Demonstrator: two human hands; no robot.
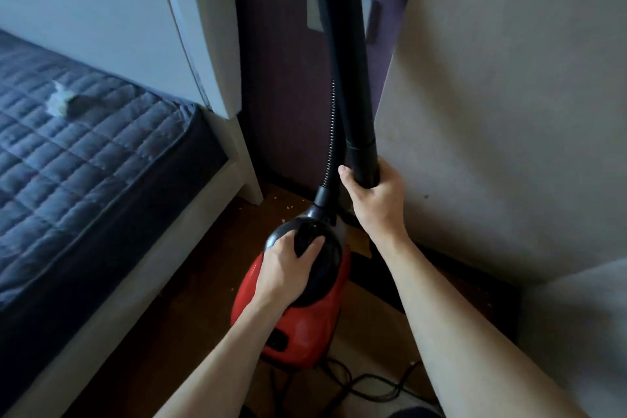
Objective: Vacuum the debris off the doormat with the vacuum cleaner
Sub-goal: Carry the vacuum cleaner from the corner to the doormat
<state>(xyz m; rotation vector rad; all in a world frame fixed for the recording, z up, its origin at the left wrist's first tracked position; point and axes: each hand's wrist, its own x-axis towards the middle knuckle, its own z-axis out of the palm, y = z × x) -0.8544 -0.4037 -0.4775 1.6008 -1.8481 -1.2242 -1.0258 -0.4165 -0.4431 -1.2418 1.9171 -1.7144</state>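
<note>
I had the left hand (288, 260) closed over the black carry handle (305, 237) on top of the vacuum cleaner (305, 326), fingers curled down round the grip. The right hand (373, 195) was wrapped round the lower end of the black tube (342, 61), thumb lying along the tube's left side, and the tube stood nearly upright, running up out of the top of the view. A ribbed black hose (330, 146) rose from the cleaner's front socket, just beside the tube and to its left.

The cleaner's red body sat low in the corner, between the white bed frame (246, 163) on my left and the pale wall (509, 95) on my right; I could not tell whether it was resting on the wooden floor (203, 299) or lifted off it. A black cord (366, 387) lay looped on the floor behind it. Pale crumbs (288, 205) were scattered on the boards near the bed leg.

A dark strip (485, 305) ran along the base of the wall; I could not tell whether it was the doormat.

Further left, the dark quilted mattress (84, 153) carried a small white scrap (59, 102). Behind the tube, a pale switch plate (315, 7) sat on the dark wall panel.
</note>
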